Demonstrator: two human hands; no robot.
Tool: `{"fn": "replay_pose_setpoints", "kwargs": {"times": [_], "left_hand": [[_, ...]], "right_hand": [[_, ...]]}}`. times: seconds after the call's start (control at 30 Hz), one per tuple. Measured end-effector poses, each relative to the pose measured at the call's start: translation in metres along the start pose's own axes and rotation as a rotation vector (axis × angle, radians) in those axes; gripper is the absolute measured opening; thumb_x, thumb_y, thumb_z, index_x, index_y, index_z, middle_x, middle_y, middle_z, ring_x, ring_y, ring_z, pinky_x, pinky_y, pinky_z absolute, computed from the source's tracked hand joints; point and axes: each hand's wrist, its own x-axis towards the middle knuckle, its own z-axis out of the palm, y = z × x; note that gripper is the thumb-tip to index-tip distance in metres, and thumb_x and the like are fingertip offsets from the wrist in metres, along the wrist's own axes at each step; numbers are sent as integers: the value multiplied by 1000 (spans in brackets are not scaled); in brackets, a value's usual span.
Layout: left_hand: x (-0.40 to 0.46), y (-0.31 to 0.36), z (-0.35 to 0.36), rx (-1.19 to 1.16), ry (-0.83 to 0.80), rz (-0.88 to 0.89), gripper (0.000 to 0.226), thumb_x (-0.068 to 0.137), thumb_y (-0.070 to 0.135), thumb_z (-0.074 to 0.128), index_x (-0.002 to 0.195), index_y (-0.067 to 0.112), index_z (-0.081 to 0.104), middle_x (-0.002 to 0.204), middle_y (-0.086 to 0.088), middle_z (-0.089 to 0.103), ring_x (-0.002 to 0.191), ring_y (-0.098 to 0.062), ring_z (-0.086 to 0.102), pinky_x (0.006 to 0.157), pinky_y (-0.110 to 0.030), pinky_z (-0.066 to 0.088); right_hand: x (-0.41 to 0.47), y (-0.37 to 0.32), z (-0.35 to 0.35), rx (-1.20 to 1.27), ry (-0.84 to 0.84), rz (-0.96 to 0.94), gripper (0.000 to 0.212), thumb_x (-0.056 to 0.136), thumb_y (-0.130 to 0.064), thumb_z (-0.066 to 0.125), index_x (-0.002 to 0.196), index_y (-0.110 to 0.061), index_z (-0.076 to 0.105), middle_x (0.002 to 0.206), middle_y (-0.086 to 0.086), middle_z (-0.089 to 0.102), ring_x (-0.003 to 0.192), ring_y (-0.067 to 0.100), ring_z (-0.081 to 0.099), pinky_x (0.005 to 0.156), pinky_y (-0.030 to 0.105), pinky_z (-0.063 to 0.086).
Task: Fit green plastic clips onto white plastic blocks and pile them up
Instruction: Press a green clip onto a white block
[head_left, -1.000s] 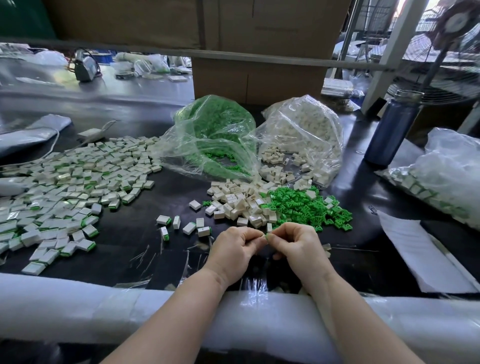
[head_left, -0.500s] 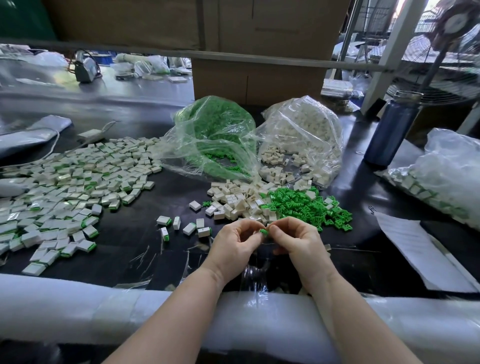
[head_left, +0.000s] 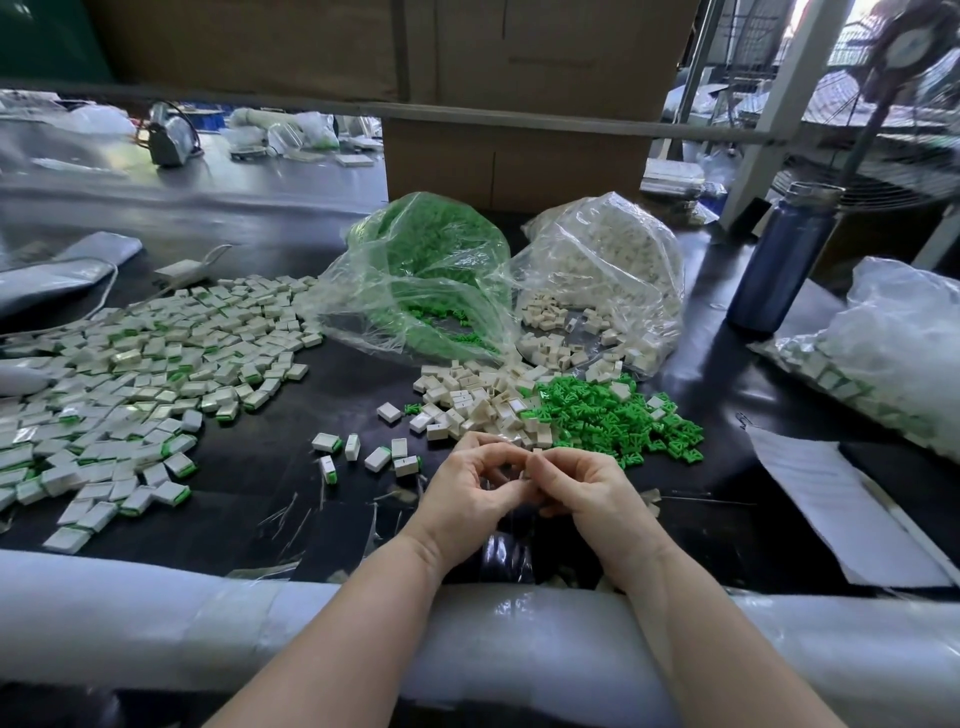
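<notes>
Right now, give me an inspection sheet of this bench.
Surface: dark table, white padded front edge.
Job's things: loose green clips; bare white blocks; finished pile at left; clip bag, block bag.
Clutter: blue bottle, paper sheet, another bag.
Hands: left hand and right hand together, fingers curled on a small piece, mostly hidden.
Cables: white cord.
Surroundings: cardboard boxes, fan.
</notes>
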Motion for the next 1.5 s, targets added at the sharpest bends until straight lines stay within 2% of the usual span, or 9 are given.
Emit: {"fn": "replay_pose_setpoints", "kwargs": {"times": [0.17,0.5,0.7,0.8,0.93,1.07,1.23,1.5], "left_hand": [[-1,1,0,12,12,7,27,77,3,71,76,30,65,97,2,51,71,-10,52,64,-10,45],[-1,2,-1,27,22,8,27,76,3,72,74,29,66,98,1,52,69,-10,50,62,-10,43],[-2,2,0,42,3,8,23,77,2,71,75,25,67,100,-2,51,73,-9,51,65,-8,42],[-3,2,0,85,-10,29,21,79,2,69,78,23,67,98,-3,51,72,-7,51,69,-8,41],[-3,0,2,155,-54,65,17,81,3,66,85,20,66,92,6,49,68,-2,49,71,-10,40],[-2,-5,2,265,-103,79,18,82,7,64,88,24,61,92,11,48,81,-12,53,81,-20,44],[-3,-4,3,324,-117,71,12,72,31,55,81,39,54,90,12,48,87,-22,55,86,-40,47],[-2,-8,3,333,-128,80,11,73,32,54,81,39,54,91,12,49,87,-21,55,84,-43,47]], "right_hand": [[1,2,0,-28,-9,13,14,90,-16,55,81,-14,65,62,-7,65,60,4,61,54,13,46],[1,3,0,-73,-11,12,11,90,-17,56,86,-13,64,66,-5,65,62,4,60,57,15,48],[0,2,1,-49,-58,19,20,82,-32,58,80,-17,71,69,-2,66,67,8,58,58,16,45],[1,5,-2,-28,-41,19,19,86,-20,60,88,-6,72,78,9,67,71,14,59,58,16,47],[1,5,-3,37,-28,33,15,86,-11,60,84,-4,73,77,13,66,68,16,59,57,17,47],[1,4,-3,98,-11,52,13,84,-7,61,79,-4,73,69,10,64,57,10,58,51,15,45],[0,2,-2,102,5,55,13,82,-5,62,74,-5,73,68,14,62,55,13,55,51,17,44],[-1,1,-2,121,-2,30,16,83,0,60,74,-4,72,64,8,66,54,9,59,51,16,46]]}}
